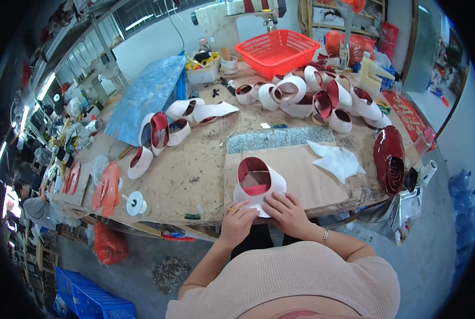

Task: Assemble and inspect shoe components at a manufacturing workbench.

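Observation:
A white shoe upper [277, 184] with a dark red lining stands on the near edge of the work table, its round opening facing up. My left hand [236, 222], with a ring on one finger, grips its near left edge, fingertips on the white surface. From the right, my right hand [287, 213] holds the near end, its fingers bent over the top and close to the left hand's. Both thumbs are mostly hidden. Under the upper lies a brown board [309, 186], and to its right is a white, pointed cut piece [337, 161].
More white uppers [290, 90] crowd the back right; others [166, 133] stand at the left. A red basket [277, 53], a sewing machine [237, 24] and a blue sheet [147, 95] are behind. Dark red nested pieces [389, 162] sit at the right edge, a white spool [136, 203] front left.

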A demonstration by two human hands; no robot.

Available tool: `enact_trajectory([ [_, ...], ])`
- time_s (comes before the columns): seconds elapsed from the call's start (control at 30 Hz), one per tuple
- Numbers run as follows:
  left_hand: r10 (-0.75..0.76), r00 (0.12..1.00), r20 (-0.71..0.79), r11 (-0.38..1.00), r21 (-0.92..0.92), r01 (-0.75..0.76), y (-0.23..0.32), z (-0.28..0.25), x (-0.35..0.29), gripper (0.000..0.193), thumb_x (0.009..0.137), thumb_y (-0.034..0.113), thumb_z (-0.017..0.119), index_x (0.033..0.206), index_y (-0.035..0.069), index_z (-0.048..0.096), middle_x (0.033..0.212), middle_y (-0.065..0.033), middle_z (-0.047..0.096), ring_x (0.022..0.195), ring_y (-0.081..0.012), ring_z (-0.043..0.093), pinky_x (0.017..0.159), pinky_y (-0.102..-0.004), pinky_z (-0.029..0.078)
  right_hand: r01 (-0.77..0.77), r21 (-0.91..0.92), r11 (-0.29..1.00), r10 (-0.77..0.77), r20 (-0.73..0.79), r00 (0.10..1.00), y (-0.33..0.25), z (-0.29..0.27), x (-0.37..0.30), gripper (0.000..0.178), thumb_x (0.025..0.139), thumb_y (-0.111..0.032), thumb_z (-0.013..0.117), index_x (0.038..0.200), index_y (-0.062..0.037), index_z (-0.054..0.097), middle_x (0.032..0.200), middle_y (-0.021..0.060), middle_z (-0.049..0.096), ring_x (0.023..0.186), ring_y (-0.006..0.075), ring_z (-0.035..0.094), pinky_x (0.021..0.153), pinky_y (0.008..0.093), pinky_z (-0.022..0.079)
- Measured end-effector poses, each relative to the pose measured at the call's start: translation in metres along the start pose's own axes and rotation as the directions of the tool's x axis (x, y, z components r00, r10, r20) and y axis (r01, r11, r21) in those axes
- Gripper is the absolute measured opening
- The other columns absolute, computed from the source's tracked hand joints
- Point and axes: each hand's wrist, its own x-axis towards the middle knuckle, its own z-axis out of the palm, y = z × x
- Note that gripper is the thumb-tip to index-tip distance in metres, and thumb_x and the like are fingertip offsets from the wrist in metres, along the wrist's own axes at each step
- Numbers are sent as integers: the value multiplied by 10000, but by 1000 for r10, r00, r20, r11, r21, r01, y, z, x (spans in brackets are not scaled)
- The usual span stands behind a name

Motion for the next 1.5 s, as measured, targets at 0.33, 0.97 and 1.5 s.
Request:
enact_trajectory([
  [0.33, -626, 732, -268, 662, -679, 317, -63, 37, 78, 616, 810, 54, 670, 1353, 71, 380, 1254, -102, 492, 1155, -273, 501, 992, -401, 391, -158, 917, 366, 414, -8, 910, 37, -34, 93, 199, 921, -27, 539, 1102, -26, 624, 977, 54, 656, 893, 130, 605, 774, 273, 491],
  [0.97, -516, 841, -163, -164, -945, -284, -5, -44, 107, 439, 981, 277, 474, 1332, 19, 420, 1293, -109, 503, 1187, -206, 495, 1030, -394, 389, -194, 979, 68, 775, 70, 628, 70, 11, 137, 192, 978, -198, 471, 1010, -49, 587, 842, 24, 618, 687, 98, 560, 604, 282, 470],
  [1.5, -185, 968, -171, 969, -196, 151, 5, 7, 98, 243, 915, 182, 547, 839, -37, 619, 766, -241, 600, 728, -384, 590, 639, -443, 456, -95, 206, 974, 187, -491, 851, 80, -29, 154, 182, 777, -31, 639, 952, -29, 588, 817, 126, 606, 754, 305, 599, 658, 387, 498],
])
